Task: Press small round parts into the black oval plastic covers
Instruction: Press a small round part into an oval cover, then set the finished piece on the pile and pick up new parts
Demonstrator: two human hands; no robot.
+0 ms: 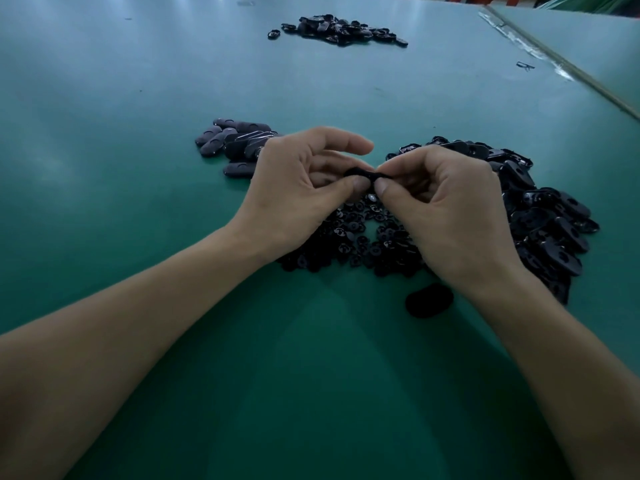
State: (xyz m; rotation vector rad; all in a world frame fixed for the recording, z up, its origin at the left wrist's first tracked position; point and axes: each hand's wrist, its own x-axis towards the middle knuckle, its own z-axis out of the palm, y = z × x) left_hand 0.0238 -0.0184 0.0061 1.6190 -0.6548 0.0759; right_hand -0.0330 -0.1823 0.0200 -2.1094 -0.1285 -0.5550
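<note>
A black oval cover is held above the table between both hands. My left hand pinches its left end with thumb and curled fingers. My right hand pinches its right end, thumb in front. Whether a round part sits in the cover is hidden by the fingers. Beneath the hands lies a heap of small round parts. To the right is a pile of oval covers. A row of oval covers lies left, behind my left hand.
A single black oval cover lies near my right forearm. Another pile of black covers sits far back on the green table. A table edge strip runs along the far right, with a small black scrap beside it.
</note>
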